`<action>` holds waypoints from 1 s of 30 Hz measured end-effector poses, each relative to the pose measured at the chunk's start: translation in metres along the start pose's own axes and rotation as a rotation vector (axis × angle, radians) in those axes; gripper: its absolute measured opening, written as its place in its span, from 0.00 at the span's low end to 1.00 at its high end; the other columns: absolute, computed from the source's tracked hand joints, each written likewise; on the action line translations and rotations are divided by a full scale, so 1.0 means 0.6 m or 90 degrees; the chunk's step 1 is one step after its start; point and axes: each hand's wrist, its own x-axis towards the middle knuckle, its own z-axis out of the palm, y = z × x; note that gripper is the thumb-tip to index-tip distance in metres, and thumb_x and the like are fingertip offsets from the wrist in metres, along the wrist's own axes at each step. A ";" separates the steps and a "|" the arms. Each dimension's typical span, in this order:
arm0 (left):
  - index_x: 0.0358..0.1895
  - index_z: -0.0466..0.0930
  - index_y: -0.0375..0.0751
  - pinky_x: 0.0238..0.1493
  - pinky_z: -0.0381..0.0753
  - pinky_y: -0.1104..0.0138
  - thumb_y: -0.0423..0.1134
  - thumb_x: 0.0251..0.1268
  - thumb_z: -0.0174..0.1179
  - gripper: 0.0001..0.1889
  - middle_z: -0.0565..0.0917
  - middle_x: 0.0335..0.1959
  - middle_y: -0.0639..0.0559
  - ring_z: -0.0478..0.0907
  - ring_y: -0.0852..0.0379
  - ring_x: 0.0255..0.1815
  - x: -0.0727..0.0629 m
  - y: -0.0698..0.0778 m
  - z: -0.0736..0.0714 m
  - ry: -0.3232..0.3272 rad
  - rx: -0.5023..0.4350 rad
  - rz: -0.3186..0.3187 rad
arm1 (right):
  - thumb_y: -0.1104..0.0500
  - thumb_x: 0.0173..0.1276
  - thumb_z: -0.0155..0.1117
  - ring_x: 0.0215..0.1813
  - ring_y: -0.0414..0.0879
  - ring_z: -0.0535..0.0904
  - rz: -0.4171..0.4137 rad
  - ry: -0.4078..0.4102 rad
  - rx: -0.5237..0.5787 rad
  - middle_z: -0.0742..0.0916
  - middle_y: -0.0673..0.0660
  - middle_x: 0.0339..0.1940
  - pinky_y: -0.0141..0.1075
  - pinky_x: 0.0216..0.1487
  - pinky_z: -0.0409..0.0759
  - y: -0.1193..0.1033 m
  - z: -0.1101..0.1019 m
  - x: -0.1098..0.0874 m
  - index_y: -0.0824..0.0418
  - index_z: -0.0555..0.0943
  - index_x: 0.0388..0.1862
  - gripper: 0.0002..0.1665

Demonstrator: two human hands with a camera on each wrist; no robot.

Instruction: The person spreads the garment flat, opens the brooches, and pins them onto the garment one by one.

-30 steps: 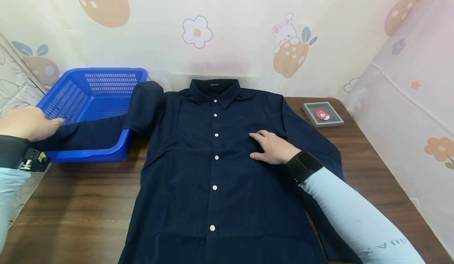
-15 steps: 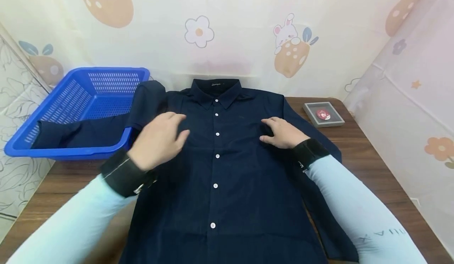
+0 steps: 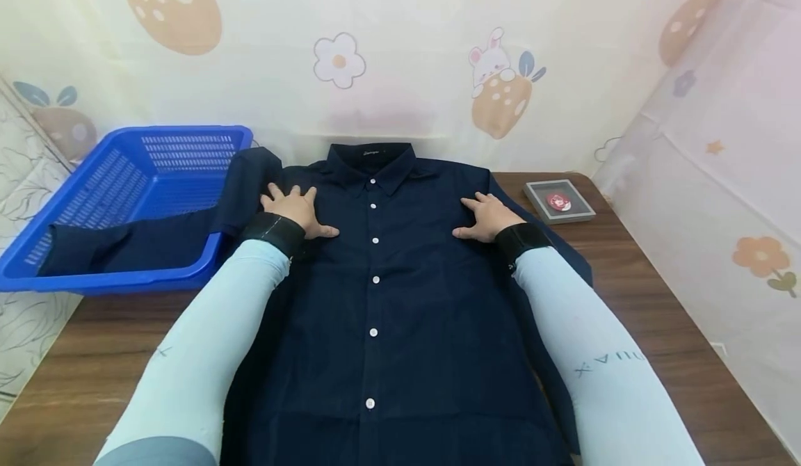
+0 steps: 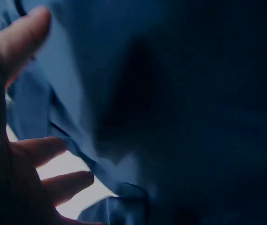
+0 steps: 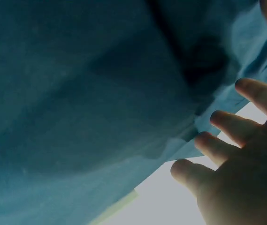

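A dark navy button-up shirt (image 3: 413,299) lies front side up on the wooden table, its collar towards the wall. Spread fingers of my left hand (image 3: 295,212) rest on the chest near the shoulder on the left side. On the opposite side, my right hand (image 3: 491,218) lies on the cloth near the other shoulder, fingers extended. Both wrist views show separated fingers over dark fabric, with no cloth pinched. The sleeve (image 3: 134,242) on the left drapes over the rim into a blue plastic basket (image 3: 119,282). Along the right side runs the other sleeve, partly behind my right forearm.
A small grey frame (image 3: 559,202) with a round red item in it sits at the table's back right. Behind the table (image 3: 81,375) hangs a patterned curtain (image 3: 407,49), which continues along the right side.
My left hand has left the sleeve end in the basket and moved right onto the shirt's chest. My right hand has shifted slightly up towards the shoulder. The sleeve stays in the basket.
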 end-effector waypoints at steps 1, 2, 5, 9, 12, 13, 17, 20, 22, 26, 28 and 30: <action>0.77 0.48 0.44 0.64 0.42 0.31 0.71 0.48 0.62 0.58 0.50 0.74 0.31 0.36 0.19 0.70 0.005 -0.003 0.002 -0.010 -0.003 -0.017 | 0.34 0.64 0.60 0.75 0.69 0.42 0.010 -0.013 0.006 0.51 0.71 0.76 0.63 0.69 0.48 0.002 0.001 0.002 0.61 0.52 0.77 0.54; 0.77 0.46 0.45 0.63 0.41 0.29 0.73 0.46 0.62 0.59 0.49 0.74 0.30 0.35 0.17 0.69 0.010 -0.006 0.004 -0.020 -0.009 -0.032 | 0.32 0.62 0.60 0.75 0.70 0.40 0.019 -0.025 0.012 0.50 0.71 0.76 0.64 0.69 0.48 0.004 0.003 0.004 0.59 0.50 0.78 0.56; 0.78 0.42 0.47 0.58 0.40 0.25 0.76 0.42 0.61 0.63 0.44 0.74 0.27 0.34 0.13 0.66 0.017 -0.015 0.009 -0.041 -0.041 -0.057 | 0.26 0.58 0.58 0.75 0.71 0.38 0.038 -0.045 0.023 0.47 0.70 0.77 0.66 0.67 0.48 0.013 0.008 0.008 0.56 0.47 0.79 0.61; 0.78 0.39 0.49 0.54 0.42 0.22 0.78 0.41 0.60 0.64 0.40 0.74 0.26 0.34 0.11 0.65 0.024 -0.025 0.013 -0.066 -0.086 -0.068 | 0.23 0.55 0.57 0.75 0.71 0.37 0.042 -0.045 0.038 0.46 0.71 0.76 0.66 0.67 0.48 0.022 0.014 0.009 0.56 0.46 0.79 0.65; 0.78 0.36 0.49 0.51 0.43 0.21 0.79 0.41 0.59 0.65 0.36 0.74 0.26 0.33 0.11 0.64 0.033 -0.028 0.019 -0.087 -0.106 -0.069 | 0.22 0.54 0.58 0.74 0.71 0.37 0.039 -0.040 0.047 0.46 0.72 0.76 0.67 0.67 0.48 0.026 0.015 0.009 0.57 0.46 0.79 0.66; 0.78 0.36 0.49 0.51 0.44 0.21 0.79 0.41 0.58 0.65 0.35 0.74 0.27 0.33 0.11 0.64 0.036 -0.029 0.022 -0.092 -0.110 -0.071 | 0.22 0.54 0.58 0.74 0.71 0.37 0.039 -0.039 0.050 0.46 0.71 0.76 0.67 0.67 0.47 0.027 0.016 0.009 0.56 0.46 0.79 0.66; 0.78 0.35 0.48 0.49 0.44 0.20 0.80 0.39 0.57 0.67 0.32 0.74 0.26 0.32 0.09 0.63 0.049 -0.034 0.033 -0.106 -0.114 -0.076 | 0.22 0.54 0.57 0.75 0.71 0.36 0.038 -0.040 0.048 0.45 0.71 0.77 0.67 0.67 0.47 0.026 0.017 0.009 0.56 0.46 0.79 0.66; 0.78 0.34 0.48 0.49 0.44 0.20 0.82 0.37 0.57 0.68 0.31 0.74 0.26 0.31 0.10 0.63 0.056 -0.038 0.040 -0.112 -0.113 -0.081 | 0.23 0.54 0.58 0.75 0.71 0.36 0.036 -0.041 0.047 0.45 0.71 0.77 0.67 0.67 0.47 0.023 0.019 0.010 0.56 0.46 0.79 0.65; 0.78 0.33 0.49 0.49 0.44 0.20 0.83 0.36 0.56 0.69 0.30 0.74 0.27 0.31 0.10 0.63 0.059 -0.040 0.044 -0.119 -0.113 -0.085 | 0.23 0.55 0.58 0.75 0.71 0.36 0.036 -0.041 0.046 0.46 0.71 0.77 0.67 0.67 0.47 0.022 0.021 0.010 0.57 0.46 0.79 0.65; 0.78 0.32 0.49 0.49 0.44 0.20 0.83 0.35 0.56 0.70 0.29 0.73 0.27 0.30 0.10 0.63 0.063 -0.041 0.047 -0.126 -0.109 -0.088 | 0.23 0.55 0.58 0.75 0.70 0.36 0.036 -0.036 0.045 0.46 0.70 0.77 0.66 0.67 0.47 0.023 0.021 0.010 0.56 0.46 0.79 0.64; 0.78 0.32 0.49 0.49 0.44 0.20 0.83 0.35 0.56 0.70 0.29 0.73 0.27 0.30 0.10 0.63 0.061 -0.038 0.044 -0.125 -0.110 -0.086 | 0.23 0.56 0.57 0.75 0.70 0.36 0.038 -0.034 0.043 0.46 0.70 0.77 0.66 0.67 0.47 0.025 0.020 0.008 0.56 0.46 0.79 0.64; 0.78 0.32 0.49 0.49 0.45 0.20 0.82 0.37 0.56 0.69 0.29 0.73 0.27 0.30 0.10 0.63 0.060 -0.035 0.038 -0.121 -0.110 -0.080 | 0.23 0.56 0.57 0.75 0.70 0.36 0.039 -0.033 0.043 0.46 0.70 0.77 0.67 0.67 0.46 0.027 0.015 0.005 0.56 0.46 0.79 0.64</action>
